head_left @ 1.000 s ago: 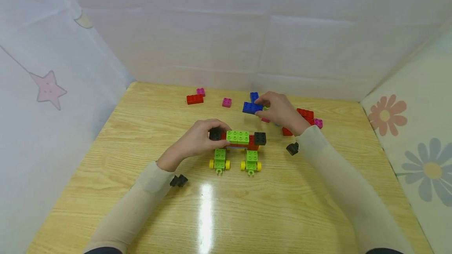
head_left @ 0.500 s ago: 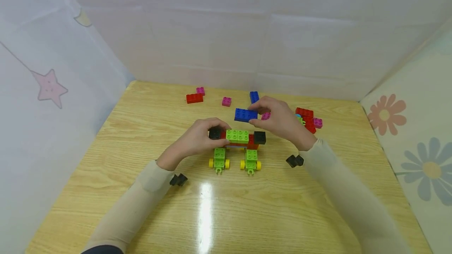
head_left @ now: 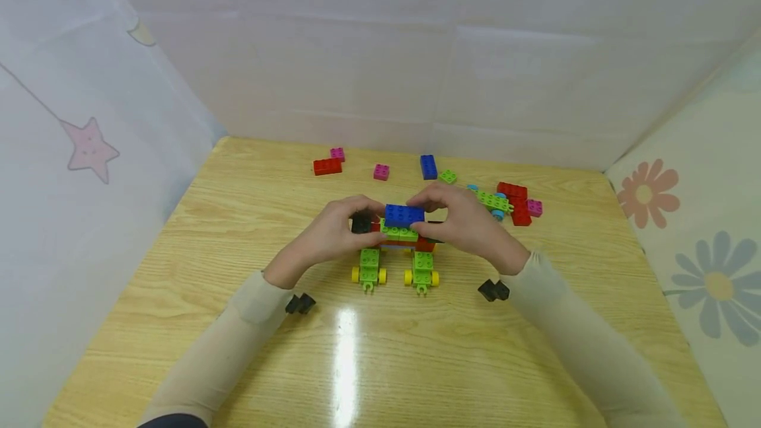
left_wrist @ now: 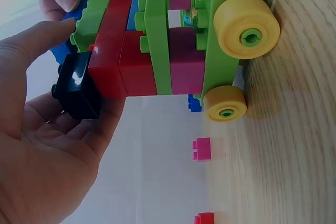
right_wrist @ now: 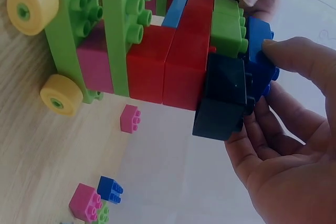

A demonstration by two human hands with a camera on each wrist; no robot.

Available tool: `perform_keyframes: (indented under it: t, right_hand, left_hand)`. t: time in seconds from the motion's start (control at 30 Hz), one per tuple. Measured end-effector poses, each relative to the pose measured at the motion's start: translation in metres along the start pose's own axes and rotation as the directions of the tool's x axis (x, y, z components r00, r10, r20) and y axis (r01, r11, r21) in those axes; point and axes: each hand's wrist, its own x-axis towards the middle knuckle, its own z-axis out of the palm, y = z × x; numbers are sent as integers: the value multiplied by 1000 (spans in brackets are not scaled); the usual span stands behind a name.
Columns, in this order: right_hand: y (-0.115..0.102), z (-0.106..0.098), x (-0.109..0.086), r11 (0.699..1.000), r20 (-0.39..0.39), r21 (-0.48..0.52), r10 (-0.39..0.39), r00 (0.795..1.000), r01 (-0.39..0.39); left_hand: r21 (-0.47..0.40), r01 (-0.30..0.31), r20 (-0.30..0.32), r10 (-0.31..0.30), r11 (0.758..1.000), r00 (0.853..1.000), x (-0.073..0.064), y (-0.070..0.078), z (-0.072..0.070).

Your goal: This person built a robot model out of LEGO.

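Blue brick moved toward seven o'clock, over model. Your right grip pinches its three-o'clock end; left grip grasps model's nine-o'clock end. Likely light, rigid, slick: hold brick by sides.

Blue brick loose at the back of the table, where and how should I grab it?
Probably from above, pinching the blue brick by its long sides, nearer the far end: it lies studs up, lengthwise front to back, with a green piece close beside its near end.
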Motion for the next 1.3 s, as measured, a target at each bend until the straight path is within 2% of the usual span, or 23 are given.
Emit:
perform_keyframes:
  t: [0.27, 0.57, 0.9, 1.3]
  right_hand:
    - [-2, 4, -2, 1000, 7, -15, -17, 1000, 18]
    - [1, 6, -5, 1000, 7, -6, -17, 1000, 17]
    - [8, 6, -9, 999, 8, 37, 32, 999, -33]
    - [12, 11, -7, 996, 3, 74, 45, 999, -45]
  left_hand:
    - [-33, -51, -65, 49, 998, 997, -1, 2, 1]
    - [-5, -88, -73, 87, 996, 994, -2, 1, 1]
    - [-9, -91, -71, 90, 996, 993, -1, 3, 0]
    - [-25, -70, -59, 68, 997, 996, -1, 2, -2]
